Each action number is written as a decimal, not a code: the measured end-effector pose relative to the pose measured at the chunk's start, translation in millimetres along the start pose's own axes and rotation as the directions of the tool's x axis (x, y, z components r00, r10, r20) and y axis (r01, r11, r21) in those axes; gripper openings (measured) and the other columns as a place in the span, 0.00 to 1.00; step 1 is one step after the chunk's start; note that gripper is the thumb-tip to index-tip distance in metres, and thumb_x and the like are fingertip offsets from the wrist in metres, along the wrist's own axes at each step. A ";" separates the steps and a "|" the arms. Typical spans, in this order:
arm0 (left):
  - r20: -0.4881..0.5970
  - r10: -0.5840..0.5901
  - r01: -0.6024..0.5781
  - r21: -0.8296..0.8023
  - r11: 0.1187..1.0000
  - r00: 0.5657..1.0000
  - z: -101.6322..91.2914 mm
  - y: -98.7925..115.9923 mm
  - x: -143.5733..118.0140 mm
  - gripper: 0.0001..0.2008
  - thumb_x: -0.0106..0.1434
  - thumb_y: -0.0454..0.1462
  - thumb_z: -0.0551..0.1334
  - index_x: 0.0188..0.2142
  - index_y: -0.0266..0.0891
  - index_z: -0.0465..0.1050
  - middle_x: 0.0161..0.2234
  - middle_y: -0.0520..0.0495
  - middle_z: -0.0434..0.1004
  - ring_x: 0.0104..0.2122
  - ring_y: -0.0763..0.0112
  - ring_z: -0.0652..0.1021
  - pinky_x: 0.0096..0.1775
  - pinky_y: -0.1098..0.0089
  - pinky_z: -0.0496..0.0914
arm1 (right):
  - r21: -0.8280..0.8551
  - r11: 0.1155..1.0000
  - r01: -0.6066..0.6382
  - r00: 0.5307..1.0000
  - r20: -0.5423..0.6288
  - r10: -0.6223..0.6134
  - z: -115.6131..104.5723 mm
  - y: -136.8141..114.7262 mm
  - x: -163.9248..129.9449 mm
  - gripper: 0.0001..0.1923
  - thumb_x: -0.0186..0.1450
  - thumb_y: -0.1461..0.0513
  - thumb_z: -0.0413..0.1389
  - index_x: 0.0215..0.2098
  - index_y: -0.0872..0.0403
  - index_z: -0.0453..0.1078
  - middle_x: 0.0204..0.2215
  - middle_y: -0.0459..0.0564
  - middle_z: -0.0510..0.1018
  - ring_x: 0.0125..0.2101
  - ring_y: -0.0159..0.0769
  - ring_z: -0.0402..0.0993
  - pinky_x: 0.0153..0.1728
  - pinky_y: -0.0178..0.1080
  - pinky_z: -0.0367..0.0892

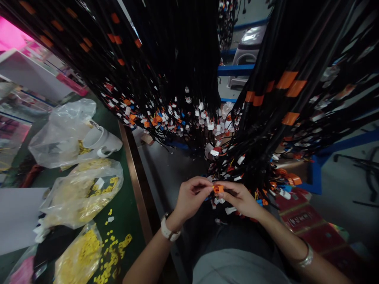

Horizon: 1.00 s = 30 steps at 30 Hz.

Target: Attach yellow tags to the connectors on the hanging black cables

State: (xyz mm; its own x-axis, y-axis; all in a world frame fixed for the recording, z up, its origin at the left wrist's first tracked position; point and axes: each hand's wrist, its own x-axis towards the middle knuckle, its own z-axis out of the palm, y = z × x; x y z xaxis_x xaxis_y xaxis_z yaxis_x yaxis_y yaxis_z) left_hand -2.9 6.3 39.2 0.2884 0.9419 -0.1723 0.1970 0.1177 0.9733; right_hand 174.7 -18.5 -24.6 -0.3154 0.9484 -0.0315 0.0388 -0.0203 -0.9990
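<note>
Between my two hands, in front of my body, is an orange plug connector. My right hand grips it with thumb and fingers. My left hand is closed in a pinch at the connector's left side, on a tiny yellow piece that barely shows. Black wire harnesses hang close behind my hands, ending in many white, orange and blue connectors. Small loose yellow pieces lie on the green table to my left.
On the green table lie a clear bag of yellow pieces, a second bag, and a white mug on its side. Blue rack bars cross behind the harnesses. A grey stool stands beyond, a red mat at right.
</note>
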 end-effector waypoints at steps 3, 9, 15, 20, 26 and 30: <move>0.008 0.038 -0.037 -0.095 0.995 0.999 3.1 -10.2 -0.4 0.07 0.54 0.37 0.65 0.29 0.35 0.76 0.35 0.44 0.73 0.35 0.71 0.75 0.38 0.71 0.71 | -0.016 1.000 0.000 1.000 -0.012 -0.001 0.0 5.8 -0.2 0.15 0.63 0.57 0.55 0.47 0.51 0.72 0.40 0.51 0.79 0.39 0.38 0.76 0.41 0.38 0.71; 0.019 0.010 -0.005 -0.221 0.975 1.000 6.3 -15.9 0.0 0.06 0.52 0.37 0.67 0.29 0.36 0.77 0.39 0.44 0.69 0.39 0.70 0.73 0.40 0.70 0.70 | -0.031 0.999 -0.009 0.999 -0.041 0.007 0.1 8.0 0.7 0.15 0.62 0.56 0.56 0.46 0.52 0.72 0.42 0.52 0.79 0.38 0.39 0.76 0.38 0.39 0.72; 0.030 -0.021 0.029 -0.274 0.961 0.999 8.2 -15.6 -0.6 0.04 0.51 0.36 0.67 0.28 0.37 0.77 0.38 0.45 0.69 0.38 0.71 0.72 0.40 0.70 0.69 | -0.029 1.000 0.000 0.999 -0.043 -0.001 0.2 7.9 -0.2 0.15 0.62 0.56 0.56 0.46 0.51 0.72 0.43 0.51 0.79 0.39 0.39 0.76 0.39 0.39 0.72; 0.037 -0.034 0.043 -0.289 0.956 0.999 8.9 -16.8 -0.7 0.04 0.51 0.35 0.67 0.28 0.37 0.77 0.38 0.45 0.70 0.38 0.71 0.72 0.40 0.70 0.68 | -0.035 0.999 0.010 0.999 -0.032 -0.012 -0.2 8.3 -0.3 0.15 0.62 0.57 0.56 0.46 0.51 0.72 0.43 0.51 0.79 0.40 0.38 0.76 0.42 0.40 0.71; 0.060 -0.040 0.054 -0.258 0.965 0.997 6.6 -13.2 -1.1 0.03 0.52 0.34 0.67 0.27 0.37 0.77 0.37 0.45 0.70 0.37 0.71 0.73 0.40 0.70 0.68 | -0.100 0.994 0.047 0.999 -0.007 -0.048 -1.1 7.2 -0.4 0.13 0.63 0.59 0.55 0.46 0.52 0.72 0.43 0.51 0.78 0.41 0.37 0.75 0.46 0.39 0.69; 0.077 -0.053 0.070 -0.249 0.966 0.996 5.4 -11.0 -0.8 0.03 0.52 0.35 0.67 0.27 0.36 0.77 0.37 0.45 0.70 0.37 0.71 0.72 0.41 0.70 0.67 | -0.130 0.990 0.061 0.998 0.008 -0.061 -1.1 7.9 -0.8 0.14 0.64 0.59 0.54 0.47 0.51 0.71 0.44 0.51 0.78 0.42 0.38 0.75 0.45 0.39 0.69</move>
State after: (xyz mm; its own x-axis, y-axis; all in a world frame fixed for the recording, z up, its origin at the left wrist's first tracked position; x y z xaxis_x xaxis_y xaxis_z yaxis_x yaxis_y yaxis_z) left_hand -0.2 2.6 27.9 0.3489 0.9073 -0.2346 -0.0223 0.2583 0.9658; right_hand 176.3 -19.2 -32.4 -0.3247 0.9454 0.0288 0.1427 0.0790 -0.9866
